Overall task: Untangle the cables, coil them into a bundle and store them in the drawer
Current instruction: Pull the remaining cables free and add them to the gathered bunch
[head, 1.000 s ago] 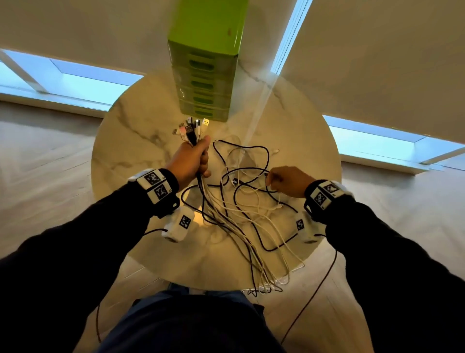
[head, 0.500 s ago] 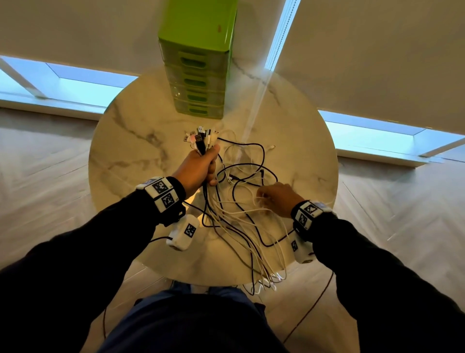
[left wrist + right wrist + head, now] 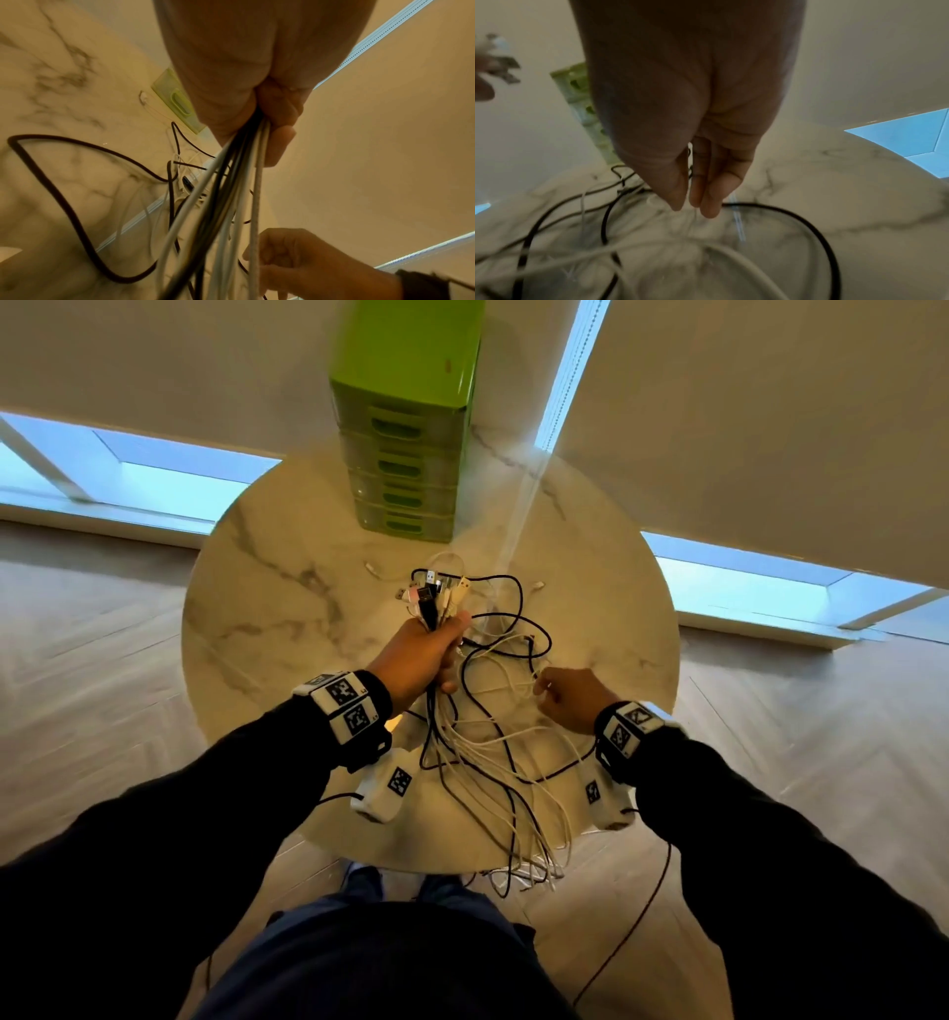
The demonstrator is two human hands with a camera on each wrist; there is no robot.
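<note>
My left hand (image 3: 423, 654) grips a bundle of black and white cables (image 3: 239, 182) just below their connectors (image 3: 435, 597), which stick up out of the fist. Below the fist the strands fan down into a loose tangle (image 3: 493, 752) on the round marble table (image 3: 287, 608); some ends hang over its near edge (image 3: 529, 870). My right hand (image 3: 570, 698) hovers over the tangle to the right, thumb and fingertips (image 3: 706, 203) pinched on a thin white cable (image 3: 506, 690). The green drawer unit (image 3: 405, 469) stands at the table's far side with its drawers closed.
A loose white cable end (image 3: 372, 568) lies near the drawer unit's foot. A wall with low windows (image 3: 169, 474) runs behind the table. A thin black lead (image 3: 642, 916) trails from my right wrist to the wooden floor (image 3: 92, 660).
My left hand has drawn the bundle back from the drawer unit toward me. The right hand came a little nearer and left, into the tangle.
</note>
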